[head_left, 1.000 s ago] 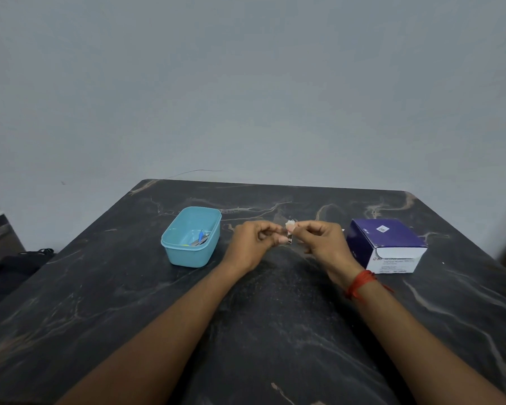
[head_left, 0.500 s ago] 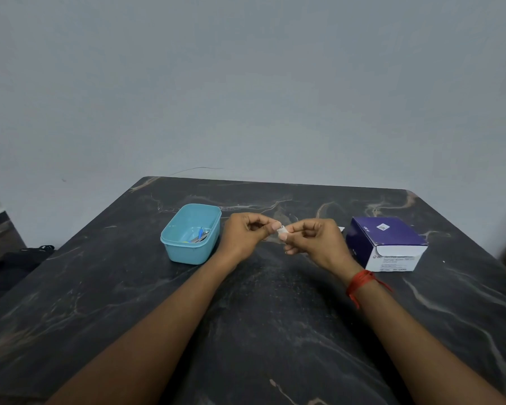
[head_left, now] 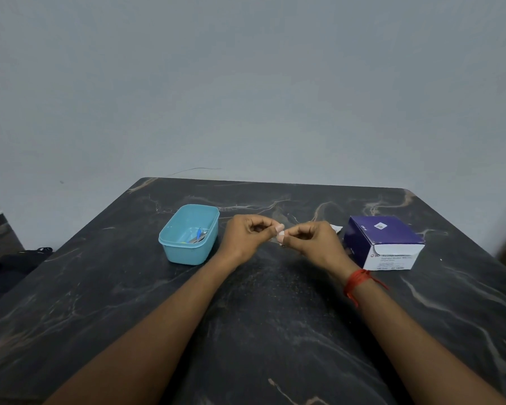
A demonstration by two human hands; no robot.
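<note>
My left hand (head_left: 247, 238) and my right hand (head_left: 314, 242) meet above the middle of the dark marble table (head_left: 260, 331). Both pinch one small white packet (head_left: 280, 237) between thumb and fingertips; most of it is hidden by the fingers. To the left stands a light blue plastic tub (head_left: 191, 233) with a few small items inside, one of them blue. To the right lies a purple and white cardboard box (head_left: 384, 242) with its front flap partly open.
A small white scrap (head_left: 336, 228) lies on the table behind my right hand. A red thread (head_left: 358, 283) circles my right wrist. A dark bag (head_left: 15, 263) sits on the floor at the left. A grey wall stands behind the table.
Both hands have kept pinching the small white item between them; they shifted slightly up the frame and the item is more covered by the fingertips now. Tub and box have not moved.
</note>
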